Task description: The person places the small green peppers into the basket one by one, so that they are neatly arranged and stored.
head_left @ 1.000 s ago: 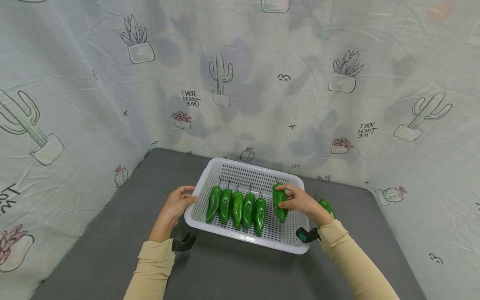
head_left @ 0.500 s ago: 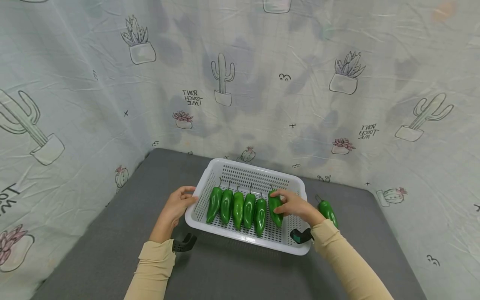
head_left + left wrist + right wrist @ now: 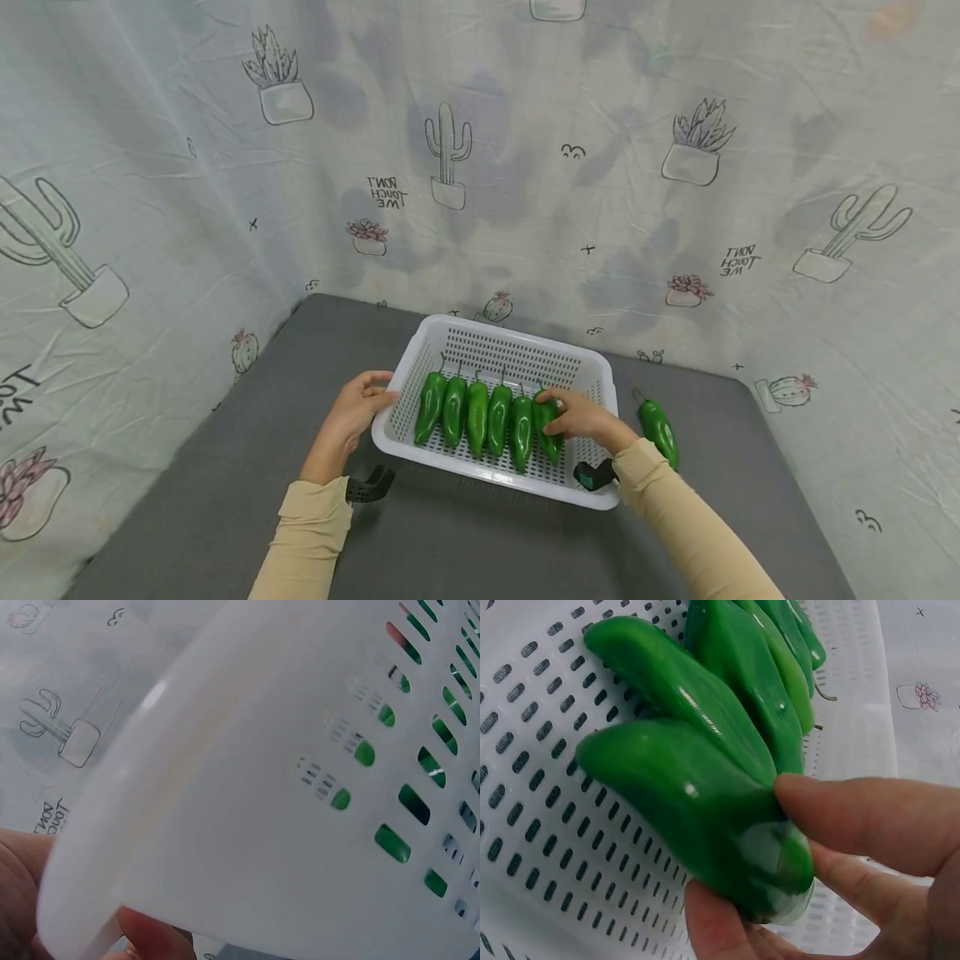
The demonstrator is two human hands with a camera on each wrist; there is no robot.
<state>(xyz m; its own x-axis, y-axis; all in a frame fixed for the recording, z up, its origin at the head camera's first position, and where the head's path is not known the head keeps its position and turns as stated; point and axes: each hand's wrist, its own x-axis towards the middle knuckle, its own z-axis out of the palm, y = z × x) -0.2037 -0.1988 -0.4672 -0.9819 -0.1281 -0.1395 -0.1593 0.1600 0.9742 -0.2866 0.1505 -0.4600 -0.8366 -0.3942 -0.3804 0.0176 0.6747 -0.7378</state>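
Observation:
A white perforated plastic basket (image 3: 480, 475) sits on the grey table in the head view. My left hand (image 3: 354, 414) grips its left rim, with a finger under the lip in the left wrist view. Inside the basket, several glossy green peppers (image 3: 476, 417) lie side by side, stems to the back. My right hand (image 3: 581, 418) holds another green pepper (image 3: 682, 795) at the right end of that row, thumb and fingers around its stem end. In the right wrist view this pepper lies right against its neighbour (image 3: 697, 705); its stem is hidden by the hand.
One more green pepper (image 3: 658, 432) lies on the table (image 3: 480, 550) to the right of the basket, near my right forearm. A curtain (image 3: 525, 208) printed with cacti hangs behind and at both sides of the table.
My right hand has carried its pepper leftward and down, from the basket's right part to the row's end. The pepper outside shows more fully now. My left hand stays on the rim.

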